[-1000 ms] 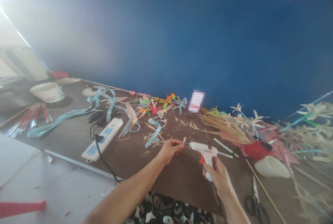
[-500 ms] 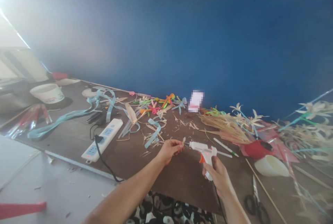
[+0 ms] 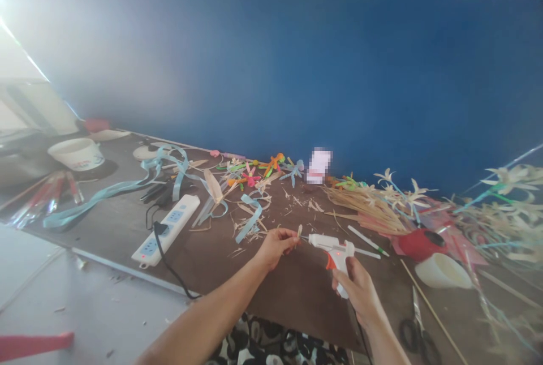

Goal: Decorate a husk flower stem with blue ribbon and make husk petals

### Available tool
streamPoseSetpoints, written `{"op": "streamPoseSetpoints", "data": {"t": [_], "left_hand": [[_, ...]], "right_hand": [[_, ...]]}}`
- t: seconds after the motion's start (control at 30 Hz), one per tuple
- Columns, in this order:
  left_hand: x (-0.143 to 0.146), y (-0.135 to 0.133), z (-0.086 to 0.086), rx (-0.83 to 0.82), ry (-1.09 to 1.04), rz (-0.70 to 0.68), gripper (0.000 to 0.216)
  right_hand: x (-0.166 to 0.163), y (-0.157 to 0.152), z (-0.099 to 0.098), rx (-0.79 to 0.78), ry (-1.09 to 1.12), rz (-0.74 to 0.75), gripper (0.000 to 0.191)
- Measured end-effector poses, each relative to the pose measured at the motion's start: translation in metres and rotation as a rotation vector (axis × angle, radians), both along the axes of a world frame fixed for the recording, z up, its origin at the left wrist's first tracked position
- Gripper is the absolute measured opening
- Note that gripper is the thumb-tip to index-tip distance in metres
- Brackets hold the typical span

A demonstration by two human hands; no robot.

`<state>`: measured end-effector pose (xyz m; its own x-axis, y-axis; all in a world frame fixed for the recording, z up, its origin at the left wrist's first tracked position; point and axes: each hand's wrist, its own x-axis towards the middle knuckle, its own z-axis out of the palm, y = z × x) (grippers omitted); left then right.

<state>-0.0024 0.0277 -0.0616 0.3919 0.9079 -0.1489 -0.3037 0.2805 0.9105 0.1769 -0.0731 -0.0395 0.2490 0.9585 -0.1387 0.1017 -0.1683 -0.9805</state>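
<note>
My right hand (image 3: 356, 286) is wrapped round the handle of a white hot glue gun (image 3: 333, 246) with an orange trigger and a small red light. A clear glue stick (image 3: 367, 253) pokes out of its back end. In a fingertip pinch, my left hand (image 3: 280, 246) holds a small pale strip (image 3: 300, 231), perhaps a piece of dried husk; its exact kind is too small to tell. The gun's nozzle points left at this strip, close to my left fingertips. Whether nozzle and strip touch, I cannot tell.
A white power strip (image 3: 166, 231) with a plugged-in cable lies left, near light-blue ribbon (image 3: 102, 195). Husk scraps and colourful pipe-cleaner figures (image 3: 250, 175) lie behind my hands. To the right are black-handled scissors (image 3: 418, 320), a white cup (image 3: 443, 270), a red container (image 3: 419, 243) and pale flowers (image 3: 413, 195).
Both hands stay almost in place. The glue gun has shifted very slightly, its nozzle still at the pale strip.
</note>
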Motion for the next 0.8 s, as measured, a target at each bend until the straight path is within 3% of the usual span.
{"op": "streamPoseSetpoints", "data": {"t": [0.8], "left_hand": [[-0.0002, 0.0011, -0.0067, 0.01, -0.028, -0.01, 0.025]], "right_hand": [[0.0083, -0.0001, -0.0056, 0.038, -0.131, 0.055, 0.013]]}}
